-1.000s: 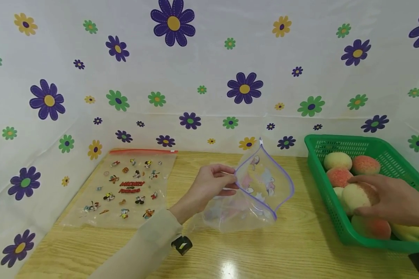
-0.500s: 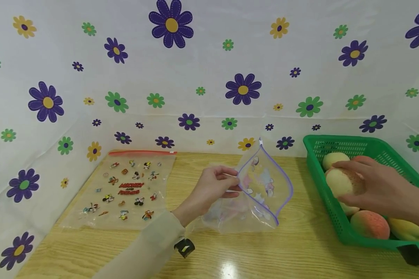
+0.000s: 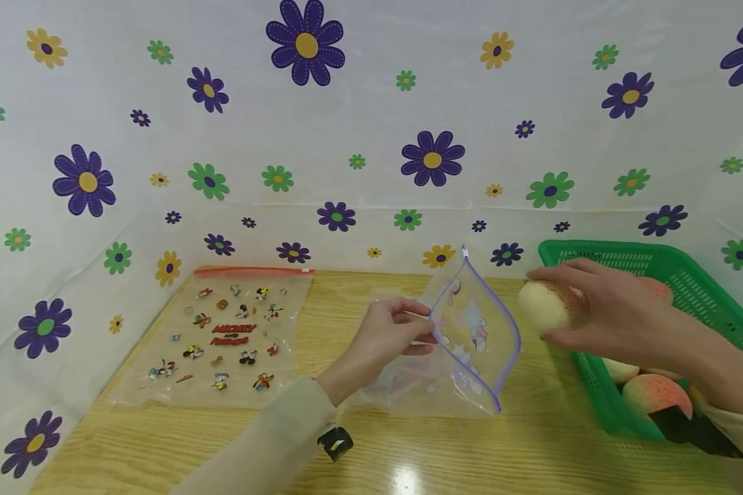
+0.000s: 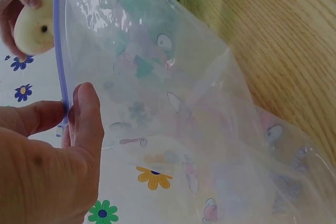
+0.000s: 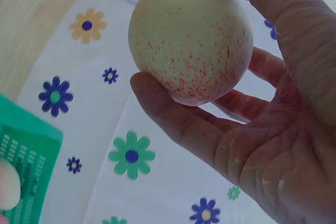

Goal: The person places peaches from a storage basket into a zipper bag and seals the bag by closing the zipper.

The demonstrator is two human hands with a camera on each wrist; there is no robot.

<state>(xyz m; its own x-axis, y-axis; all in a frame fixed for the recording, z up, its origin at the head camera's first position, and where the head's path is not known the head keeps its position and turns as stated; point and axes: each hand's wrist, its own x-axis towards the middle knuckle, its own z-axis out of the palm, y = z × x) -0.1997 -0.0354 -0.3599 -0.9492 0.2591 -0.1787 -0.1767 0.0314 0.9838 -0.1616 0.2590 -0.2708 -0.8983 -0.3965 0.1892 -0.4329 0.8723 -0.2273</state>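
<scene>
Hands are apart, each on its own item. Left hand (image 3: 392,337): forearm angles in from bottom, thumb and fingers pinch the purple-edged mouth of the clear bag (image 3: 408,381), which gapes toward the right hand (image 3: 618,309). Right forearm reaches leftward across the green basket (image 3: 588,385), fingers and thumb curled round a pale, red-speckled fruit (image 3: 547,306). Fruit is up off the worktop (image 3: 519,447), outside the bag, between its mouth and the basket.

beige sleeves (image 3: 266,440), black wrist pieces (image 3: 695,433)
</scene>
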